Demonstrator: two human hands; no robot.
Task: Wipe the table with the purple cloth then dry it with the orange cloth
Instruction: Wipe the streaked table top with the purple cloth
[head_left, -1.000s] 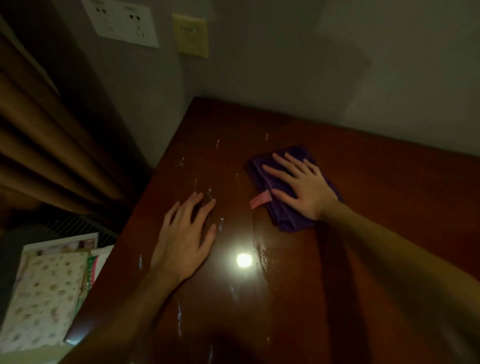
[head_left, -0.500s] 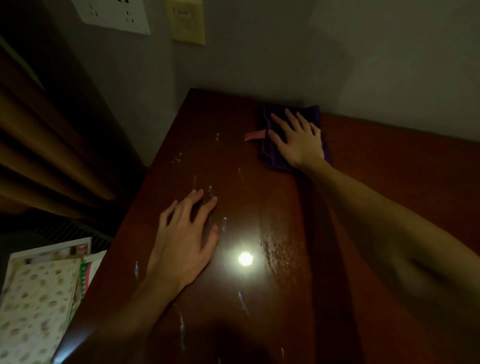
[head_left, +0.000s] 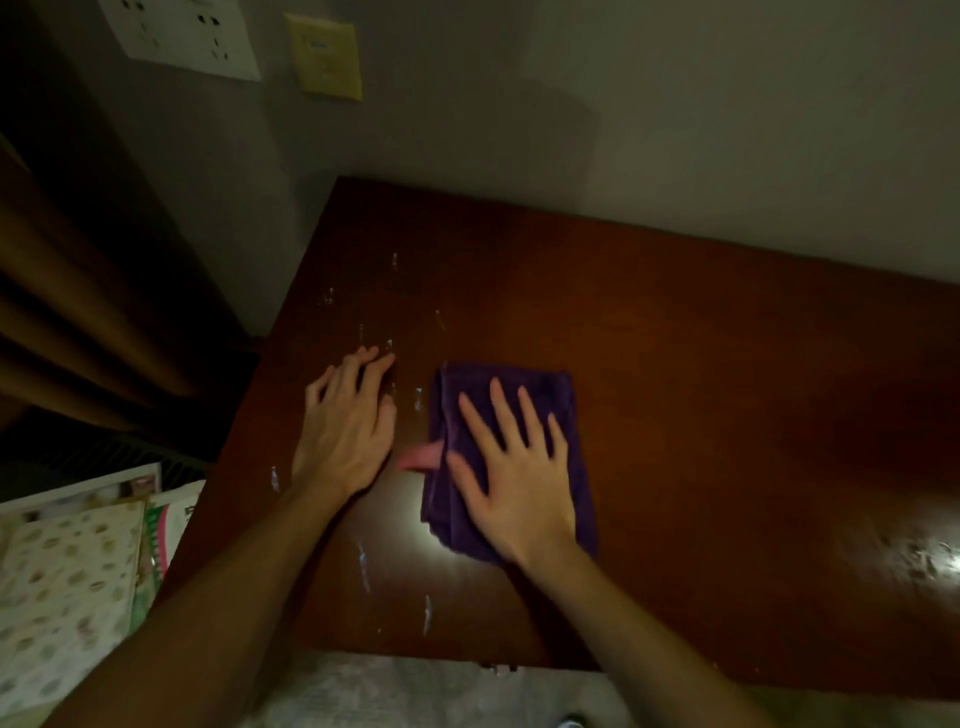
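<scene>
Right hand (head_left: 511, 478) spread flat, fingers apart, pressing folded purple cloth (head_left: 506, 457) onto mid-worktop (head_left: 727, 415) for wiping contact; left hand (head_left: 345, 431) open, palm down just beside, probably bracing.

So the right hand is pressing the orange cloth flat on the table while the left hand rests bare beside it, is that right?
Not quite: the head view shows the cloth under the right hand is the purple cloth, not orange. The left hand does rest bare on the table beside it.

Brown table (head_left: 727, 415), purple cloth (head_left: 563, 395) atop.
</scene>
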